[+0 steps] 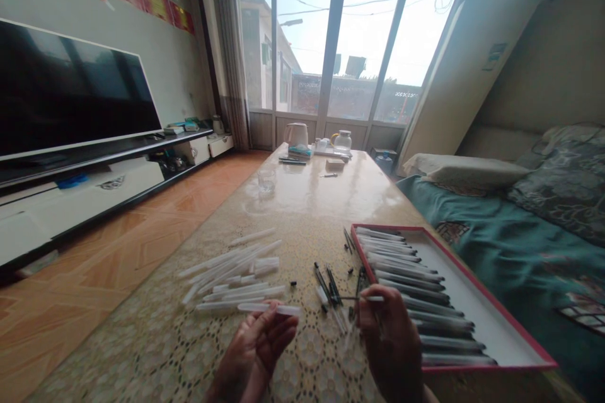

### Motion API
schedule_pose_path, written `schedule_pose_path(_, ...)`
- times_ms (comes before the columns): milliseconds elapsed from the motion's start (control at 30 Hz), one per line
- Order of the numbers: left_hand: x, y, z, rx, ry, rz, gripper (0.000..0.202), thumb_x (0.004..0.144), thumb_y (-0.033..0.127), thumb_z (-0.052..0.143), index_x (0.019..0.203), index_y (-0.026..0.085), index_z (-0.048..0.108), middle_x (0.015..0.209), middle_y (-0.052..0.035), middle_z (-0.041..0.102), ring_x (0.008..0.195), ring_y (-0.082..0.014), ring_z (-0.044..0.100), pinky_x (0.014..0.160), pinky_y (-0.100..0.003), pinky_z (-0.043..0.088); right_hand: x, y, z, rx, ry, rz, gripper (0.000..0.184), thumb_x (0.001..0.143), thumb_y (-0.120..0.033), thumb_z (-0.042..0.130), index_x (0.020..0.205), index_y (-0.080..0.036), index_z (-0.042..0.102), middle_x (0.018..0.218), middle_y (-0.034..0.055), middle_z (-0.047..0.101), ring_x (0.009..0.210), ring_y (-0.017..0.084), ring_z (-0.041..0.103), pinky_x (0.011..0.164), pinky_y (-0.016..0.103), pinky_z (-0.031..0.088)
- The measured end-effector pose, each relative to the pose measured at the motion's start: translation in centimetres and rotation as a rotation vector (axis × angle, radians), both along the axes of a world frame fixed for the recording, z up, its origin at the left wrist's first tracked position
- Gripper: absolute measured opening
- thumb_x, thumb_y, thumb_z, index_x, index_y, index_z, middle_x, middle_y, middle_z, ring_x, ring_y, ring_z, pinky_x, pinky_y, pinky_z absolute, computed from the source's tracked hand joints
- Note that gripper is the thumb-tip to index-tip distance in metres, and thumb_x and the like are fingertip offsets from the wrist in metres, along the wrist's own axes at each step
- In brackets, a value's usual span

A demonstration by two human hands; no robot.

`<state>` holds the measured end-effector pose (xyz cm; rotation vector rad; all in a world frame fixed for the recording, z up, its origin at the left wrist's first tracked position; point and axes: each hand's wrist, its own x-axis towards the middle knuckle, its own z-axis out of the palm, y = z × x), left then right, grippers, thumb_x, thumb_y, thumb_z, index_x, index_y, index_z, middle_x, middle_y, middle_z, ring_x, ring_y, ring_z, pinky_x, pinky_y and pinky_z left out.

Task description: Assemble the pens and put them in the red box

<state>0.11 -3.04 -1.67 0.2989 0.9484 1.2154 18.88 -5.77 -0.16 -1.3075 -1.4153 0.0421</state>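
Note:
My left hand (258, 343) is low at the table's near edge, its fingertips pinched on a clear pen barrel (270, 308) that lies crosswise. My right hand (390, 334) is closed around a thin pen refill (362, 298) that points left. Between the hands lie several dark refills (328, 286) and small caps. To the left of my left hand is a loose heap of clear pen barrels (236, 274). Beside my right hand a red-rimmed white box (477, 293) holds a row of assembled pens (416, 283).
The long table (307, 201) has a lace cover under clear film. At its far end stand a kettle (296, 135), a glass jar (343, 140) and a drinking glass (266, 181). A sofa with green cover (510, 252) is on the right, a TV (70, 88) on the left.

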Motion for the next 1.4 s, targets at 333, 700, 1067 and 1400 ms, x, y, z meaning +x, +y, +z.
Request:
schedule_pose_path(333,-0.2,0.2,-0.5,-0.04,-0.08,-0.011,0.009,0.08,0.003,0.053,0.08,0.012,0.057,0.066,-0.0069,0.071,0.062,-0.0166,0.07,0.059,-0.025,0.058,-3.5,-1.7,1.1,-0.117,0.412,0.125,0.01,0.084,-0.032,0.049,0.083,-0.022,0.048,0.051,-0.0059,0.056,0.041,0.01,0.054,0.043,0.018,0.044)
schedule_pose_path(700,0.2,-0.1,0.1,-0.067,-0.122,0.013,0.01,0.08,0.002,0.053,0.078,0.011,0.058,0.067,-0.0063,0.071,0.061,-0.0158,0.07,0.059,-0.024,0.059,-3.8,-2.1,1.6,-0.175,0.463,0.21,0.015,0.087,-0.037,0.048,0.082,-0.023,0.048,0.057,-0.0029,0.061,0.051,0.012,0.06,0.049,0.02,0.049)
schedule_pose_path(1067,0.5,-0.8,0.7,-0.055,-0.164,-0.043,0.008,0.074,0.004,0.061,0.076,0.012,0.06,0.066,-0.005,0.071,0.06,-0.0167,0.07,0.057,-0.023,0.058,-3.6,-1.0,-0.4,-0.089,0.2,0.325,0.008,0.085,-0.025,0.047,0.083,-0.021,0.053,0.065,-0.0002,0.06,0.052,0.012,0.058,0.053,0.022,0.048)
schedule_pose_path(1400,-0.1,0.0,0.9,-0.05,-0.149,0.009,0.01,0.075,0.004,0.058,0.079,0.013,0.058,0.063,-0.0052,0.071,0.055,-0.017,0.07,0.052,-0.022,0.057,-1.1,1.5,-2.3,-0.384,-0.536,0.095,0.034,0.076,0.002,0.048,0.092,-0.025,0.061,0.088,0.0036,0.061,0.087,0.022,0.054,0.075,0.032,0.042)
